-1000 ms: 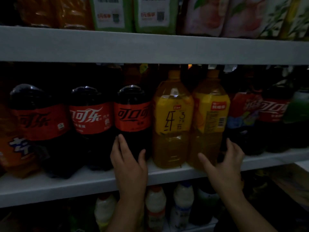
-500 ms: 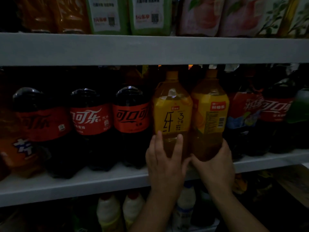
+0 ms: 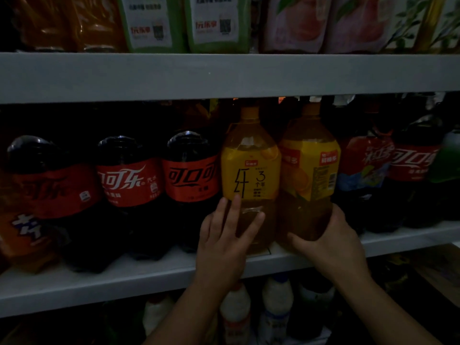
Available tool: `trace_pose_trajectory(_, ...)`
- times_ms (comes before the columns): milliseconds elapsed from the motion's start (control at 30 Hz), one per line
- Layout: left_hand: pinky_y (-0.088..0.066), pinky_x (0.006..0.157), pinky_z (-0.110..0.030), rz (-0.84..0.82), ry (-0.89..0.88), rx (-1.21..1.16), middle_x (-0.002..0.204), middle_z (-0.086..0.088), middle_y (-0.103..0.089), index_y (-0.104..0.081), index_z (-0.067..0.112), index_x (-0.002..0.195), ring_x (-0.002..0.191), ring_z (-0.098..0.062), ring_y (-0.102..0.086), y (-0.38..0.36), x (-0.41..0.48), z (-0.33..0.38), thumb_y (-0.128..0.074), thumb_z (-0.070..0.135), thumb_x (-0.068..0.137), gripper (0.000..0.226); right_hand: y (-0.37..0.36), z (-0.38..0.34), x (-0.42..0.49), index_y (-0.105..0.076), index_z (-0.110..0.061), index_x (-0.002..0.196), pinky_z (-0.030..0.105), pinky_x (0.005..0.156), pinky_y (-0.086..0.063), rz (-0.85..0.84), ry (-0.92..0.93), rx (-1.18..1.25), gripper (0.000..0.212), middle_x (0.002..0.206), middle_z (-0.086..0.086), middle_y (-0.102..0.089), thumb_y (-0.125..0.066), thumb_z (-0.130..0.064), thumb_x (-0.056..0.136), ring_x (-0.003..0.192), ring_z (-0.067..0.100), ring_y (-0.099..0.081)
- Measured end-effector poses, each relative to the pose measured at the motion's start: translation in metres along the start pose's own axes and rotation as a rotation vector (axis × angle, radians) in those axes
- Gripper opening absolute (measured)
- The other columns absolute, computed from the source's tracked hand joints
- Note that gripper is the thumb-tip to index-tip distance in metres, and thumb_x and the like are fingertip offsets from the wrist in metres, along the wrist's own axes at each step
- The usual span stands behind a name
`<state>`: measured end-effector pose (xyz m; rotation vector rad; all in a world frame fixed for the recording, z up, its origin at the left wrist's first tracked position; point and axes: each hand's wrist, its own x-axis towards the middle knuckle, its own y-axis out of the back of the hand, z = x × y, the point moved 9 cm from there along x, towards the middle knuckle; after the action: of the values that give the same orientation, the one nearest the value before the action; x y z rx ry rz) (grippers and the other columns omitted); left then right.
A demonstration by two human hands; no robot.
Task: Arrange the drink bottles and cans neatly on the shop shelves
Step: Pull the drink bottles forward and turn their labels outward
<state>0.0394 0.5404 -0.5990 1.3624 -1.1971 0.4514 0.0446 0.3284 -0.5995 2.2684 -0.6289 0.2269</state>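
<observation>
On the middle shelf (image 3: 124,280), an orange bottle (image 3: 22,232) stands at the far left, then 3 cola bottles (image 3: 129,180) with red labels in a row. Next come 2 yellow-labelled juice bottles, both upright near the shelf's front edge. The left hand (image 3: 224,247) lies against the lower front of the left juice bottle (image 3: 250,170), fingers straight and spread, not gripping. Just beside it, the right juice bottle (image 3: 308,170) is grasped low down by the right hand (image 3: 333,245), thumb across the front and fingers round the far side; its base is hidden behind the hand. Further right stand a red-and-blue bottle (image 3: 363,170), a far cola bottle (image 3: 410,163) and a green bottle (image 3: 448,158). White bottles (image 3: 235,307) stand on the shelf below.
</observation>
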Motion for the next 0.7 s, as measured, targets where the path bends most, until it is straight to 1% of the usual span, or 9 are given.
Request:
trace_pose_trajectory(67,-0.012,0.113,-0.045,-0.007,0.027,-0.004,0.158,-0.016,-0.010,-0.027,0.033,0.148,0.145,-0.034,-0.013,-0.002,0.000,0.002,-0.055,0.020,0.081,0.074,0.014,-0.008,0.000,-0.044,-0.030,0.120,0.031,0.072,-0.047,-0.044,0.017,-0.234,0.083,0.111,-0.005,-0.061,-0.067,-0.074,0.053,0.095,0.019,-0.060)
trace_pose_trajectory(133,-0.014,0.113,-0.048,-0.004,0.068,-0.042,0.158,-0.018,-0.010,-0.032,0.030,0.147,0.145,-0.036,-0.014,-0.002,0.000,0.005,-0.058,0.031,0.084,0.068,0.048,-0.030,0.002,-0.053,-0.032,0.107,0.029,0.064,-0.042,0.110,0.119,-0.350,0.065,0.095,-0.009,-0.058,-0.056,-0.079,0.062,0.080,0.016,-0.055)
trace_pose_trajectory(233,-0.016,0.111,-0.050,0.004,0.139,-0.118,0.157,-0.021,-0.010,-0.040,0.023,0.144,0.144,-0.037,-0.015,-0.001,0.001,0.014,-0.054,0.047,0.086,0.064,0.108,-0.084,0.006,-0.059,-0.023,0.112,0.027,0.071,-0.038,0.424,0.353,-0.070,0.055,0.095,-0.004,-0.054,-0.054,-0.067,0.078,0.086,0.011,-0.050)
trace_pose_trajectory(300,-0.018,0.111,-0.053,0.030,0.146,-0.124,0.157,-0.021,-0.011,-0.041,0.022,0.143,0.144,-0.038,-0.016,0.000,0.006,0.025,-0.055,0.051,0.085,0.067,0.125,-0.112,0.021,-0.054,-0.017,0.125,0.028,0.080,-0.039,0.477,0.405,-0.034,0.065,0.113,0.004,-0.057,-0.059,-0.063,0.080,0.100,0.012,-0.050)
trace_pose_trajectory(367,-0.018,0.110,-0.056,0.033,0.161,-0.099,0.158,-0.020,-0.009,-0.037,0.026,0.146,0.144,-0.038,-0.014,-0.001,0.014,0.034,-0.058,0.056,0.082,0.074,0.119,-0.131,0.045,-0.046,-0.015,0.133,0.031,0.090,-0.041,0.360,0.354,-0.111,0.083,0.127,0.007,-0.053,-0.062,-0.069,0.072,0.115,0.019,-0.049)
trace_pose_trajectory(400,-0.018,0.109,-0.057,0.027,0.176,-0.079,0.158,-0.019,-0.007,-0.035,0.028,0.147,0.145,-0.038,-0.012,-0.002,0.018,0.036,-0.060,0.058,0.079,0.078,0.113,-0.138,0.056,-0.046,-0.015,0.132,0.033,0.091,-0.043,0.278,0.326,-0.140,0.089,0.126,0.007,-0.053,-0.064,-0.073,0.066,0.117,0.022,-0.050)
trace_pose_trajectory(533,-0.014,0.109,-0.059,0.019,0.209,-0.009,0.159,-0.014,-0.010,-0.034,0.035,0.146,0.146,-0.035,-0.011,-0.008,0.021,0.030,-0.063,0.055,0.079,0.076,0.091,-0.148,0.077,-0.049,-0.015,0.119,0.030,0.076,-0.045,0.052,0.279,-0.370,0.098,0.115,0.007,-0.059,-0.076,-0.074,0.046,0.105,0.026,-0.056)
trace_pose_trajectory(600,-0.014,0.109,-0.059,0.028,0.195,0.003,0.158,-0.013,-0.013,-0.035,0.037,0.145,0.145,-0.034,-0.013,-0.010,0.020,0.028,-0.063,0.052,0.081,0.072,0.084,-0.148,0.081,-0.047,-0.011,0.120,0.032,0.076,-0.047,0.014,0.280,-0.446,0.098,0.116,0.009,-0.059,-0.080,-0.069,0.047,0.105,0.028,-0.056)
trace_pose_trajectory(700,-0.013,0.110,-0.062,0.022,0.190,-0.023,0.158,-0.015,-0.010,-0.033,0.036,0.146,0.145,-0.037,-0.011,-0.011,0.021,0.028,-0.061,0.049,0.082,0.071,0.085,-0.148,0.089,-0.044,-0.010,0.120,0.029,0.073,-0.045,-0.025,0.280,-0.410,0.093,0.115,0.009,-0.058,-0.083,-0.060,0.053,0.101,0.026,-0.057)
